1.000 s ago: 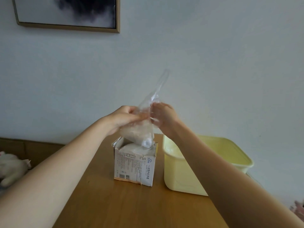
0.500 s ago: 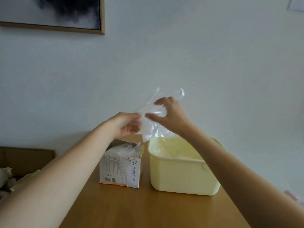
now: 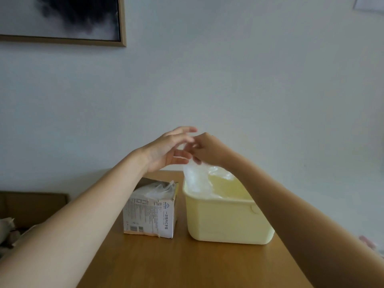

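On the table [image 3: 187, 265], just left of the yellow tub [image 3: 224, 223], the torn glove box [image 3: 149, 217] stands with more clear film bunched in its open top. A second ago you held the clear plastic glove [image 3: 196, 179] over that box with both hands. Now it has crossed to the tub and hangs down into the tub's left end, its lower part lying against the inner wall. By the look of it the transfer is nearly done, and only the release is left. Above the tub's left rim your right grip [image 3: 207, 151] curls downward, fingertips pinching the glove's top edge. Your left grip [image 3: 166, 151] has let go. It hovers up and left of the tub, over the box, palm turned toward the right one, fingers straight and spread, holding nothing. Beyond the tub, a framed picture [image 3: 62, 17] hangs high to the left on the pale wall.
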`<control>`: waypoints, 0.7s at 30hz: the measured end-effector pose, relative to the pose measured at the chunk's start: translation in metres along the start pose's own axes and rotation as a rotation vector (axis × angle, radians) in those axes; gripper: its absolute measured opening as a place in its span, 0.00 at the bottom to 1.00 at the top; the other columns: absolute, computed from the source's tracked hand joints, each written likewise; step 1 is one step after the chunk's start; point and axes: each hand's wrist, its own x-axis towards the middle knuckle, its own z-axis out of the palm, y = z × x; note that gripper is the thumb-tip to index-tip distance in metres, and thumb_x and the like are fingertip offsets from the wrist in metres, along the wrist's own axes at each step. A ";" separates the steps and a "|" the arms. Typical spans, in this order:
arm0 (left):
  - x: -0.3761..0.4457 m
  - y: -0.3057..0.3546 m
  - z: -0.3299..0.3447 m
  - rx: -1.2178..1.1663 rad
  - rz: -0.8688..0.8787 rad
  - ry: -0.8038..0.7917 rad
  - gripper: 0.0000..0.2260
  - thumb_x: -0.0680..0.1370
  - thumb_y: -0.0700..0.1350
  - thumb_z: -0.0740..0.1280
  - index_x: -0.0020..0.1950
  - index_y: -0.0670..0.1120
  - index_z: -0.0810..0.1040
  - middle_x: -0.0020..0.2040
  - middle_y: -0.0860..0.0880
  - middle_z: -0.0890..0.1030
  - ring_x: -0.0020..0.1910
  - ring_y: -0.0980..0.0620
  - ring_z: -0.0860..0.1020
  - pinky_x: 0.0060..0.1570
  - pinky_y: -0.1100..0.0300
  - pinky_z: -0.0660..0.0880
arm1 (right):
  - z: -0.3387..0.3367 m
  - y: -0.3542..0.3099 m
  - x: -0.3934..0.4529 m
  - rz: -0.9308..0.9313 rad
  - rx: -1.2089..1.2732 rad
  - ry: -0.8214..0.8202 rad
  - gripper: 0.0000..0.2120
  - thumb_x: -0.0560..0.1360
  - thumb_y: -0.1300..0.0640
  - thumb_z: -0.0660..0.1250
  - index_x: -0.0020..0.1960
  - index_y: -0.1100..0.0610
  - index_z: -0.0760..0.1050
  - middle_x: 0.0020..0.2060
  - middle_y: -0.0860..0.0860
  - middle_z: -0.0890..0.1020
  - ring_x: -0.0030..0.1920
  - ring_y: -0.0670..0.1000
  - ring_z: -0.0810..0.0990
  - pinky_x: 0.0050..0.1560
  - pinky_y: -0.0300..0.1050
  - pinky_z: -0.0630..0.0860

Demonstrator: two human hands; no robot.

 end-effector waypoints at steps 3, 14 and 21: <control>0.000 -0.004 0.003 -0.049 -0.080 -0.056 0.13 0.77 0.43 0.64 0.62 0.45 0.75 0.46 0.48 0.77 0.27 0.57 0.75 0.27 0.67 0.74 | -0.010 0.005 -0.003 0.013 0.252 0.096 0.11 0.78 0.59 0.62 0.38 0.57 0.77 0.22 0.47 0.68 0.23 0.46 0.64 0.23 0.36 0.61; 0.020 -0.029 -0.012 0.530 -0.208 0.357 0.07 0.77 0.47 0.67 0.45 0.43 0.75 0.32 0.49 0.71 0.27 0.53 0.67 0.23 0.66 0.64 | -0.031 0.086 -0.030 0.305 0.253 0.289 0.10 0.79 0.61 0.58 0.44 0.57 0.77 0.21 0.47 0.66 0.17 0.44 0.62 0.16 0.32 0.55; 0.042 -0.023 0.029 0.995 0.158 0.524 0.11 0.76 0.48 0.66 0.55 0.46 0.73 0.55 0.46 0.74 0.52 0.45 0.75 0.47 0.58 0.69 | -0.011 0.130 -0.043 0.460 -0.263 0.125 0.13 0.79 0.60 0.53 0.49 0.56 0.77 0.45 0.58 0.79 0.39 0.56 0.74 0.40 0.43 0.68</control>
